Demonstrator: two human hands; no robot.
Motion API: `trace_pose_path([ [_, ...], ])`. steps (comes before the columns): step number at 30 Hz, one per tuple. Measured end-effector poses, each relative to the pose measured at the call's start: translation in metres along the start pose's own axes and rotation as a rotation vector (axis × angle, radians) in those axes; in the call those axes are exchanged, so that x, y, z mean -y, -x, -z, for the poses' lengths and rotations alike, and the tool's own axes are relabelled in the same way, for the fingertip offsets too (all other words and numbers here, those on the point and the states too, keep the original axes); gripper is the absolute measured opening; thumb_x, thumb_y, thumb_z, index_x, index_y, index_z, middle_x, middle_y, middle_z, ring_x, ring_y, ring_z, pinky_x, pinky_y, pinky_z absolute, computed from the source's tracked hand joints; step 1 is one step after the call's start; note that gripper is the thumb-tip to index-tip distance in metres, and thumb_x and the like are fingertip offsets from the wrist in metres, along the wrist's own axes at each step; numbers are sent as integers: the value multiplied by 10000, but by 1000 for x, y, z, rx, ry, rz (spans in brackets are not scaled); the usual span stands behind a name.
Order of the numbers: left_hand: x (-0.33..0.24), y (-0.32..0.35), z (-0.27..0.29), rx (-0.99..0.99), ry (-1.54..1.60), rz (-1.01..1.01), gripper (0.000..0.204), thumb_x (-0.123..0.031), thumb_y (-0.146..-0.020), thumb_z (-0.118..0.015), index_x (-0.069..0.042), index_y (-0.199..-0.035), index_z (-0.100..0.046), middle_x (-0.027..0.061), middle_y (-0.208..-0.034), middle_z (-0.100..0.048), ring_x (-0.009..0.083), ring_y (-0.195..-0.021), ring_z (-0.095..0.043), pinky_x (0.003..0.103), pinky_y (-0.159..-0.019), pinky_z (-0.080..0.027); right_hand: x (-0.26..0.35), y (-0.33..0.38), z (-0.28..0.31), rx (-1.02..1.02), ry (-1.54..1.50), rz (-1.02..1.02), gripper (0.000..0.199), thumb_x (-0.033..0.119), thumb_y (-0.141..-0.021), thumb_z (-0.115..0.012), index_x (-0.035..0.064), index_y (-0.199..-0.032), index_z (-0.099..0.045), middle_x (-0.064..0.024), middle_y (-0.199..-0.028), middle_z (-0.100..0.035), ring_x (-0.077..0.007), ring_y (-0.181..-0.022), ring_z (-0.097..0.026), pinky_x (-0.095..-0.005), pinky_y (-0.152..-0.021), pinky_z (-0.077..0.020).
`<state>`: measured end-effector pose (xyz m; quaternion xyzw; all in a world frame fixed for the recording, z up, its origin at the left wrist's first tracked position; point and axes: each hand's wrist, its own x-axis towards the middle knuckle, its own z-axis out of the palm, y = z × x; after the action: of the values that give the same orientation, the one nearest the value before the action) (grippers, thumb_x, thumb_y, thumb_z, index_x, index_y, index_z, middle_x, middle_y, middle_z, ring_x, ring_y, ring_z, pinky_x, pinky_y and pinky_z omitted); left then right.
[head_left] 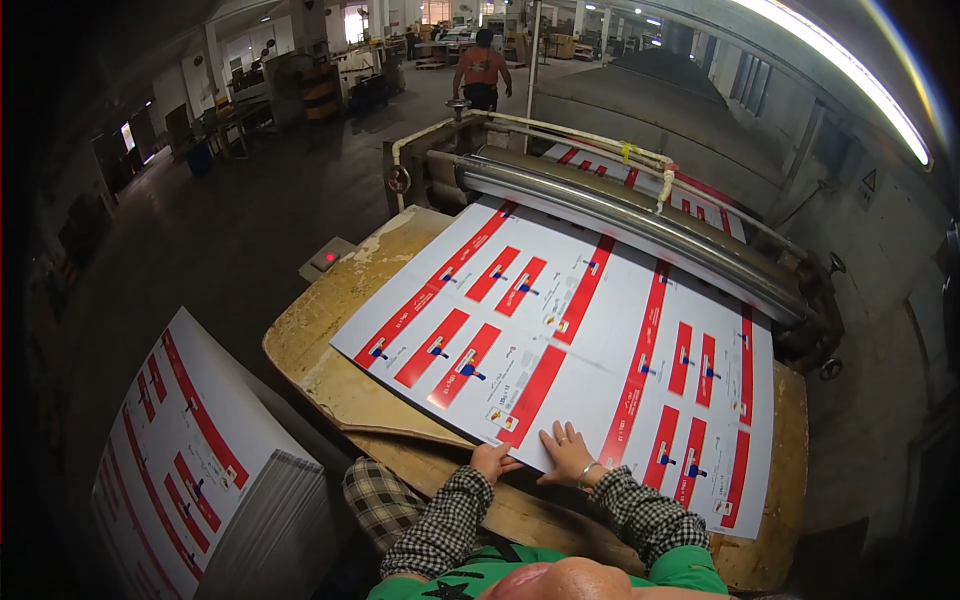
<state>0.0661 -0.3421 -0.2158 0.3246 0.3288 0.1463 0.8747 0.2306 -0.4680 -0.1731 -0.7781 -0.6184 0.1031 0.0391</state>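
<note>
A large printed sheet (480,325), white with red bands and small blue figures, lies across the wooden feed table (310,345). Its far edge runs in under the long metal roller (630,235). At the sheet's near edge my left hand (492,462) is closed, with the edge pinched between thumb and fingers. Just to its right, my right hand (567,453) rests flat on the sheet with fingers spread and holds nothing.
A tall stack of similar printed sheets (285,500) stands low on the left, its top bowed. A small box with a red light (325,260) sits by the table's left corner. Handwheels (830,368) project at the machine's right. A person (482,72) in orange stands far beyond.
</note>
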Motion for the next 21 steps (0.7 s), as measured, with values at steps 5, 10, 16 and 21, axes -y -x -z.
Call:
trace_pose_path([
  [5,-14,11,-6,63,-58,32,332,-177,-885,-536,77,-1090,-473,182,-1062,-584,263,-956,-611,377,-826,-513,-10,-3,27,233,-203,103,648,392,-703,-679,29,-1208,-497,-232,-1227,-494,-384,-1170,-446,-402,-966,-379],
  [10,-11,9,-5,-91,-106,12,196,-78,-863,-468,113,-875,-510,157,-856,-573,254,-764,-607,382,-757,-519,-14,2,88,16,-581,-24,245,139,-819,-549,-3,-1003,-626,-163,-985,-651,-216,-836,-650,-284,-739,-502],
  [16,-3,-8,2,-353,-355,100,175,-52,-772,-446,78,-669,-503,119,-610,-487,194,-499,-480,333,-438,-368,-3,14,90,-76,-591,26,274,138,-801,-569,-14,-1025,-611,-161,-1039,-632,-275,-914,-631,-308,-808,-497],
  [21,-11,-2,-12,-5,-12,-10,256,-41,-852,-371,109,-1044,-453,215,-1004,-589,302,-903,-628,436,-785,-541,-1,18,43,-96,-594,25,277,164,-788,-602,-5,-1007,-612,-169,-1129,-586,-289,-1023,-580,-325,-865,-469],
])
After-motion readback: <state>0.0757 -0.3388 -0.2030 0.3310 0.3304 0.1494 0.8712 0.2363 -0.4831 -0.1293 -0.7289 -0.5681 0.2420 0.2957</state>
